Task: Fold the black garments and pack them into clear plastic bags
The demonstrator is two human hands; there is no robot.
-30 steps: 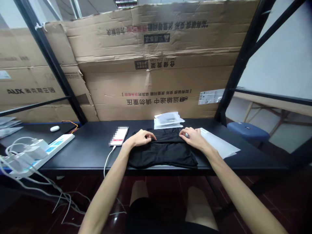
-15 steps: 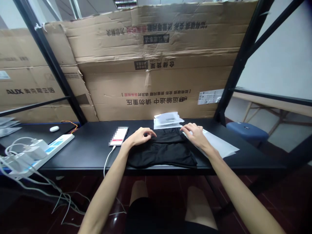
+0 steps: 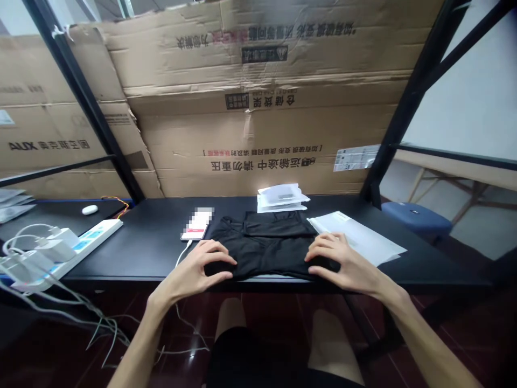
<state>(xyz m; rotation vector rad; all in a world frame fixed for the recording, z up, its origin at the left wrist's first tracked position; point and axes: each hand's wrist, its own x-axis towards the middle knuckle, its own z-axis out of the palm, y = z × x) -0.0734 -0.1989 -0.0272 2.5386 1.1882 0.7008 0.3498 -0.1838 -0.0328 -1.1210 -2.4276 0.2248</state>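
Observation:
A black folded garment (image 3: 269,253) lies on the black tabletop, its upper part folded over toward me. My left hand (image 3: 208,264) is at its near left edge, thumb and fingers apart and curved, fingertips touching the cloth. At the near right edge sits my right hand (image 3: 333,258), likewise with thumb and fingers apart over the fabric. Just behind the garment is a small stack of white plastic packets (image 3: 283,198). Flat white bags (image 3: 359,237) lie to the right, partly behind my right hand.
A phone (image 3: 197,223) on a white charging cable lies left of the garment. Further left are a white power strip (image 3: 91,242) with plugged chargers and a small white case (image 3: 89,209). Cardboard (image 3: 250,129) walls the back. A blue stool (image 3: 416,217) stands beyond the table's right end.
Both hands have moved from the garment's far edge toward me, down to its near left and right corners. The folded upper part of the cloth now shows uncovered.

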